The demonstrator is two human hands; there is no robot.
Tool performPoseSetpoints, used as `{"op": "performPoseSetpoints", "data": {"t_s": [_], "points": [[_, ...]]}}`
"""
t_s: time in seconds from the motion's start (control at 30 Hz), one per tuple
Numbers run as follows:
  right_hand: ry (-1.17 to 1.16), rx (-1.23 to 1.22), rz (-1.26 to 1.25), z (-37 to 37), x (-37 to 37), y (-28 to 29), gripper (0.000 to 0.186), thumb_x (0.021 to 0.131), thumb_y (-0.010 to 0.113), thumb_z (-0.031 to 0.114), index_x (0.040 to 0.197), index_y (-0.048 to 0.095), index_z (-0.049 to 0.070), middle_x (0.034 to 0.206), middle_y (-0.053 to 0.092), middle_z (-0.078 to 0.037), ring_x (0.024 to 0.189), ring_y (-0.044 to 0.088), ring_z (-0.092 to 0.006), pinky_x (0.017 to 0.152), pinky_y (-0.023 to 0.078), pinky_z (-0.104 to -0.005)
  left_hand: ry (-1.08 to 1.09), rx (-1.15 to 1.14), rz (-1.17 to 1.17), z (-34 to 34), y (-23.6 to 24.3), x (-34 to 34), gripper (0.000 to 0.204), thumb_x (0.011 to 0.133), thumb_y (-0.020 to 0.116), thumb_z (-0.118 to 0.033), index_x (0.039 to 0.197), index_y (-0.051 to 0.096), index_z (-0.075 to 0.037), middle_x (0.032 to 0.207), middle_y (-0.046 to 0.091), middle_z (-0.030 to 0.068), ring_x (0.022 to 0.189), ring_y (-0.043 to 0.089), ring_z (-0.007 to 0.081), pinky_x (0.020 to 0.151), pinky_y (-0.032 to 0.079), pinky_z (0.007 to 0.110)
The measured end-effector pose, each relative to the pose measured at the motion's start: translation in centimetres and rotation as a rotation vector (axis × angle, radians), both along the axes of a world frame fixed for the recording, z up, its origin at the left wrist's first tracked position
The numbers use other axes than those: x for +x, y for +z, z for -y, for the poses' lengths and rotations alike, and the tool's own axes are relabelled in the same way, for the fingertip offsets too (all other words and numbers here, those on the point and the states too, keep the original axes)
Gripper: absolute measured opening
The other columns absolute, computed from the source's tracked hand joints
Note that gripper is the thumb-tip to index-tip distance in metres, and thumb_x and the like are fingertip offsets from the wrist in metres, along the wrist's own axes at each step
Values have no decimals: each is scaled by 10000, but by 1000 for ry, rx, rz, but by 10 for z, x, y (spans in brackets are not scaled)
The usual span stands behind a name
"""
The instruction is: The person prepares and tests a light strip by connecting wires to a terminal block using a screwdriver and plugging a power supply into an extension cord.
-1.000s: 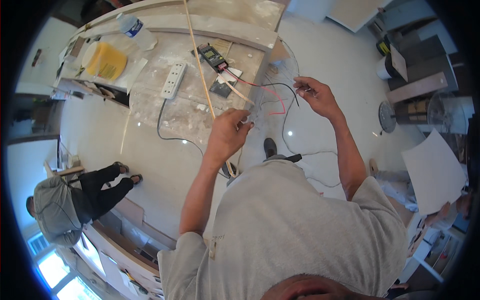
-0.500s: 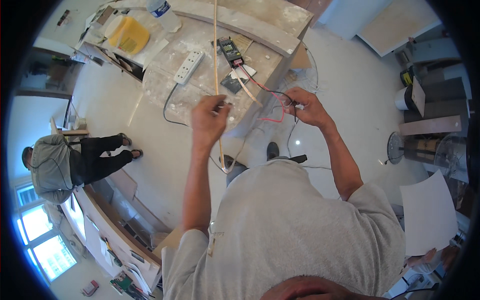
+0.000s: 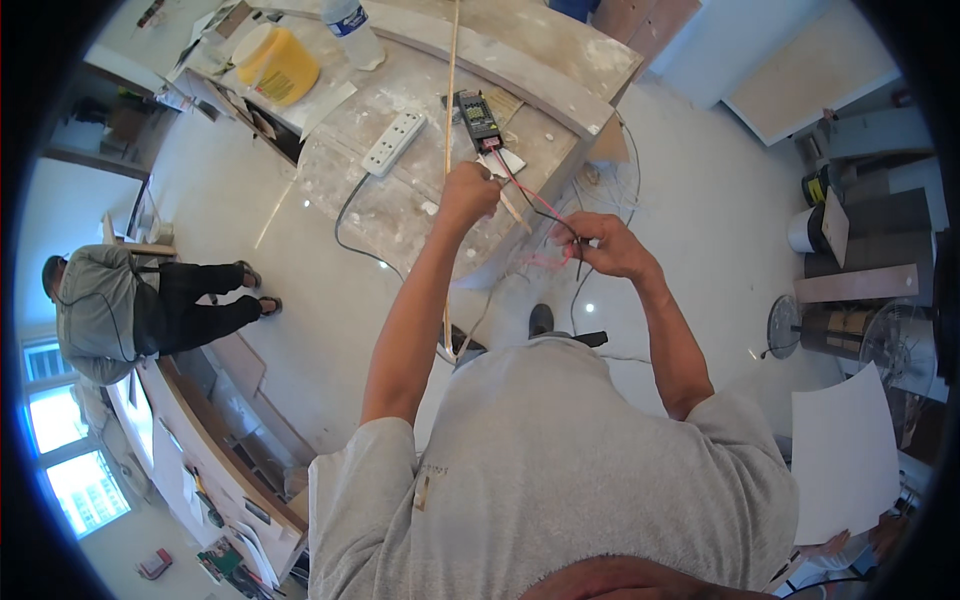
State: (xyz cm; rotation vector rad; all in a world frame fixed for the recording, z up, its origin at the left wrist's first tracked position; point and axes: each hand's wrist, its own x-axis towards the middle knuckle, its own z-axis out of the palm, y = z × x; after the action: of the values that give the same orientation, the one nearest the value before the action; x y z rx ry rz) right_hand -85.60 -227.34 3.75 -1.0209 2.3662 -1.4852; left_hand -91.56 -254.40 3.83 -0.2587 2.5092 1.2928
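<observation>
My right hand (image 3: 607,246) pinches red and black wires (image 3: 545,203), their loose ends hanging about the fingers. The wires run back to a black power supply box (image 3: 480,121) on the dusty worktable (image 3: 400,205). Just in front of that box is my left hand (image 3: 470,198), closed, its fingertips close to the wires; whatever is in them is hidden. Behind the left hand a long thin wooden-coloured strip (image 3: 452,90) runs across the table and down past its near edge. A white paper scrap (image 3: 508,163) lies between the box and the left fingers.
On the table stand a white power strip (image 3: 394,143) with a dark cord, a yellow tub (image 3: 278,68) and a clear bottle (image 3: 355,35). Another person (image 3: 130,305) stands at a bench on the left. A white sheet (image 3: 846,455) is held by someone at the lower right.
My left hand has moved right and forward, from beside the strip to the front of the power supply box. The right hand keeps the wires, slightly lower in view. The whole view has shifted slightly.
</observation>
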Motion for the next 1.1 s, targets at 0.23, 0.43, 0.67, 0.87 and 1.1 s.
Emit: {"op": "performPoseSetpoints", "data": {"t_s": [0.23, 0.43, 0.67, 0.87, 1.1], "points": [[-215, -122, 73, -24, -52, 34, 218, 916, 732, 82, 1129, 732, 38, 910, 754, -57, 797, 661, -110, 746, 538, -251, -33, -234, -245, -27, -43, -10, 367, 791, 728, -219, 1003, 675, 75, 964, 692, 310, 953, 702, 399, 865, 548, 464], [-286, -144, -28, -25, -105, 79, 217, 950, 697, 123, 1143, 736, 31, 840, 746, -43, 727, 660, -91, 697, 551, -246, 32, -305, -255, -36, -45, -7, 411, 777, 744, -229, 1047, 668, 71, 1063, 674, 333, 1082, 655, 414, 968, 506, 454], [-113, 36, -68, 8, -120, 100, 177, 939, 699, 121, 1070, 751, 14, 852, 748, -66, 727, 679, -105, 666, 545, -253, 60, -2, -218, 9, 14, 5, 453, 844, 714, -195, 1216, 653, 58, 1008, 715, 230, 914, 725, 282, 769, 566, 366], [52, 195, -272, 59, -111, 108, 187, 867, 770, 191, 1041, 789, 124, 725, 684, -51, 758, 605, -163, 699, 507, -323, 333, 308, -485, 91, 60, -2, 281, 930, 660, -153, 1150, 703, 16, 925, 713, 81, 767, 661, 121, 651, 519, 255], [-114, 17, 200, 68, -100, 111, 187, 940, 709, 215, 950, 773, 40, 821, 735, -52, 702, 623, -111, 660, 502, -287, 231, 269, -503, 120, 81, -29, 314, 895, 718, -252, 1022, 741, 35, 756, 673, 37, 652, 570, 87, 600, 445, 250]]}}
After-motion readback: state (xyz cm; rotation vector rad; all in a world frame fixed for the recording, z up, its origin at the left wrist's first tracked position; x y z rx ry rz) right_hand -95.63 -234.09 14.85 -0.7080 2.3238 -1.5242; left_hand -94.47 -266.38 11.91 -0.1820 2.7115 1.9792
